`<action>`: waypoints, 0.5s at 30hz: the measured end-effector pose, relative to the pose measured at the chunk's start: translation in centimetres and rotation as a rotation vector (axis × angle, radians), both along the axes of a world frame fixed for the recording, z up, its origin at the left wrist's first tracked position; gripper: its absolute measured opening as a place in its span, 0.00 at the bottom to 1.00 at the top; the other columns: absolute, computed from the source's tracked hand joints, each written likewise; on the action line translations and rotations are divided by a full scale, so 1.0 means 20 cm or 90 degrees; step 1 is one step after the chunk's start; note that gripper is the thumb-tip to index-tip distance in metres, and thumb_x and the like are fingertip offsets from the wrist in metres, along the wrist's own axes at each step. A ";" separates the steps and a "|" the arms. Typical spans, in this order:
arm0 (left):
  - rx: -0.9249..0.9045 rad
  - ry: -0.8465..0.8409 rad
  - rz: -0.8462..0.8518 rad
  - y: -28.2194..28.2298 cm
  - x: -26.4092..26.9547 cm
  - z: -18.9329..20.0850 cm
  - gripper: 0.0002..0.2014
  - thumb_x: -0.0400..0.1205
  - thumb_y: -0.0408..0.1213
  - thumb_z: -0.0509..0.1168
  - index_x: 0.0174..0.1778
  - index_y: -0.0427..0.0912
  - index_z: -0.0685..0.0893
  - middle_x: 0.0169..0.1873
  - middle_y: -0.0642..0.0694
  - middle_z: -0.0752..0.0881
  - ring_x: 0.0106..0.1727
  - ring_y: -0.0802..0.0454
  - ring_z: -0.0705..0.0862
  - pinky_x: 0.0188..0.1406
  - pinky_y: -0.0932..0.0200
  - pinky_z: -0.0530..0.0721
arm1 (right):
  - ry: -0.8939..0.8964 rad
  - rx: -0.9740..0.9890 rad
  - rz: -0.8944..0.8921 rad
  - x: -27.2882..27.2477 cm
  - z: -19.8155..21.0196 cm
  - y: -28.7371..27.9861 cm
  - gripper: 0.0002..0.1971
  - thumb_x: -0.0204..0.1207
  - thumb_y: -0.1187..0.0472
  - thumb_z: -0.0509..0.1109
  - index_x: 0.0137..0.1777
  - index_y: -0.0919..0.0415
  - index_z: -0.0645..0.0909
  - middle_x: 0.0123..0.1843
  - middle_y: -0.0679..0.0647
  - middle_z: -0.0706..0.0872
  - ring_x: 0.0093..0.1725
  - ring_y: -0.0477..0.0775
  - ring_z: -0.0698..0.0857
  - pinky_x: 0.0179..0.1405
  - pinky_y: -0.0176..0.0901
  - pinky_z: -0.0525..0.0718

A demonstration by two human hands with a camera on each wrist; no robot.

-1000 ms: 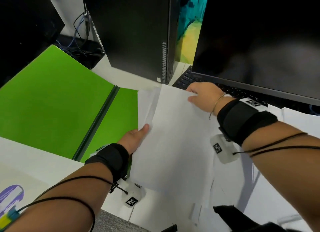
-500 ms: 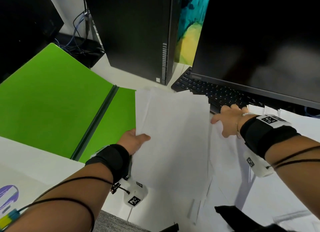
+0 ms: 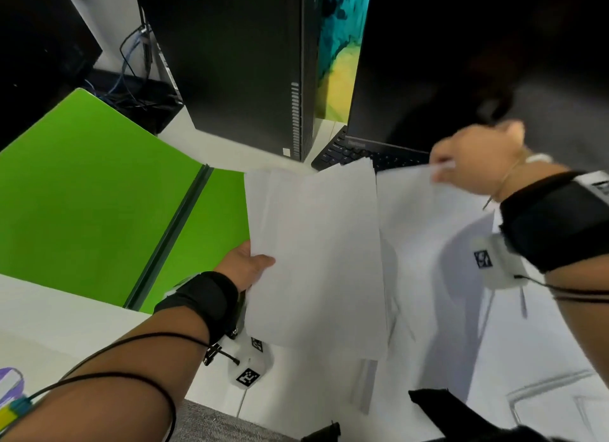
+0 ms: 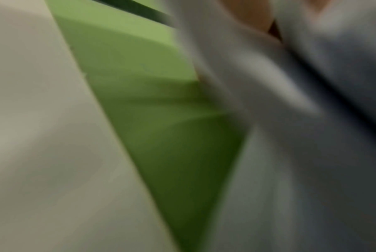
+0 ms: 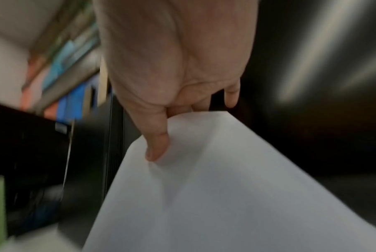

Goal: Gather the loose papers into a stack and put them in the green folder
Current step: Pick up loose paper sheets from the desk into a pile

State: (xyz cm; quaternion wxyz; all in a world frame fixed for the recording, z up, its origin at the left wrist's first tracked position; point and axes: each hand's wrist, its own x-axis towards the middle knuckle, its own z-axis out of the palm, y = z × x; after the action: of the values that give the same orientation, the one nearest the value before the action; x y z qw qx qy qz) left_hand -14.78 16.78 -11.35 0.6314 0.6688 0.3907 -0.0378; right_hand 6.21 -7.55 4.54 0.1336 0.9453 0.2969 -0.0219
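An open green folder (image 3: 82,191) lies at the left of the white desk, its dark spine running diagonally. My left hand (image 3: 247,267) grips a stack of white papers (image 3: 316,257) by its left edge, thumb on top, just right of the folder. My right hand (image 3: 474,158) is raised at the right and pinches the top edge of a single white sheet (image 3: 425,230), which hangs down over more loose sheets. In the right wrist view the thumb (image 5: 156,145) presses on that sheet (image 5: 215,187). The left wrist view is blurred: green folder (image 4: 161,119) and white paper (image 4: 269,85).
A black computer tower (image 3: 237,62) stands behind the folder and a dark monitor (image 3: 478,53) at the back right, with a black keyboard (image 3: 356,151) under it. Cables (image 3: 131,62) hang at the back left. A dark object (image 3: 445,412) lies at the desk's near edge.
My right hand left the stack's top corner, dropped to the loose sheets at the right, then rose with one sheet pinched. My left hand kept hold of the stack.
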 end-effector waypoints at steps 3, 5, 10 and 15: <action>-0.010 0.003 -0.004 0.01 -0.01 0.01 0.17 0.79 0.22 0.64 0.65 0.31 0.78 0.60 0.36 0.83 0.55 0.44 0.82 0.57 0.51 0.81 | -0.112 0.258 0.038 0.02 0.24 0.00 0.09 0.79 0.52 0.63 0.53 0.52 0.82 0.44 0.59 0.84 0.52 0.67 0.82 0.67 0.64 0.65; -0.026 0.002 0.001 0.01 -0.01 0.01 0.16 0.79 0.21 0.63 0.64 0.32 0.79 0.61 0.34 0.83 0.54 0.44 0.81 0.58 0.49 0.80 | -0.139 0.407 0.079 0.01 0.35 0.00 0.13 0.79 0.51 0.61 0.57 0.56 0.81 0.48 0.63 0.85 0.52 0.69 0.83 0.64 0.68 0.74; -0.055 -0.008 0.000 0.02 -0.02 -0.01 0.19 0.79 0.20 0.63 0.66 0.30 0.77 0.59 0.36 0.84 0.48 0.45 0.84 0.49 0.57 0.81 | -0.017 0.599 0.074 0.01 0.44 0.03 0.15 0.79 0.51 0.63 0.61 0.56 0.79 0.54 0.61 0.84 0.51 0.58 0.84 0.51 0.46 0.85; -0.037 0.030 -0.072 0.05 -0.03 0.00 0.19 0.76 0.28 0.69 0.64 0.38 0.80 0.49 0.44 0.89 0.45 0.46 0.88 0.48 0.55 0.86 | 0.148 0.311 0.004 -0.01 0.06 0.18 0.14 0.81 0.64 0.64 0.64 0.68 0.80 0.55 0.66 0.82 0.51 0.56 0.78 0.51 0.40 0.78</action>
State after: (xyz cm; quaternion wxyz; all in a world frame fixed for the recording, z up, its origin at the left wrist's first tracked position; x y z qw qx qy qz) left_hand -15.42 17.72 -11.43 0.6378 0.6702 0.3660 -0.1005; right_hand 6.07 -3.99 5.81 -0.1331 0.9397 0.3098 -0.0577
